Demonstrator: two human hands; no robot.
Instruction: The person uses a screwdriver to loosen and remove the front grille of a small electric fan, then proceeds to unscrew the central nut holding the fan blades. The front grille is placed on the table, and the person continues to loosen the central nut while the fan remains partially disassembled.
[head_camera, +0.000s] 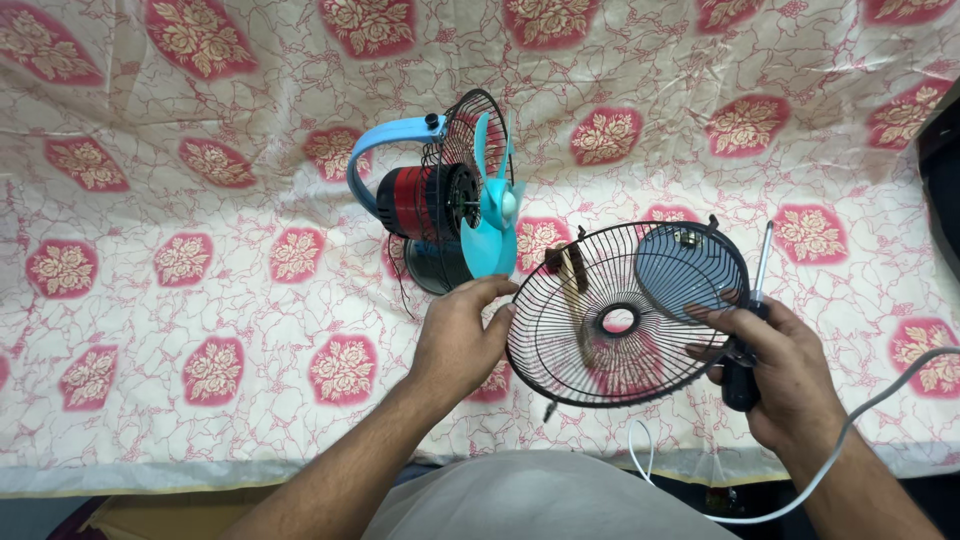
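From the head camera I look down at a black wire fan guard (610, 330) held up between my two hands, just above the cloth-covered worktop (200, 300). My left hand (460, 335) grips its left rim — the fingers (495, 290) curl over the top of the wire edge, closed on it. My right hand (780, 365) takes the right rim, fingers spread across the wires, and the same hand also clamps a screwdriver (755, 310) with a black handle and a thin metal shaft that points upward, just beside the guard's edge.

The guard is a shallow round dome of thin radial wires with a solid ring at its centre; a round, finer-meshed grey disc sits in its upper right part.

Just behind my left hand stands the rest of the fan (450, 195) — pale blue plastic blades, a red and black motor body, a light blue curved bracket and the rear wire guard, on a dark round base. The cloth is cream with red floral patches. A white cable (870, 410) runs past my right wrist.
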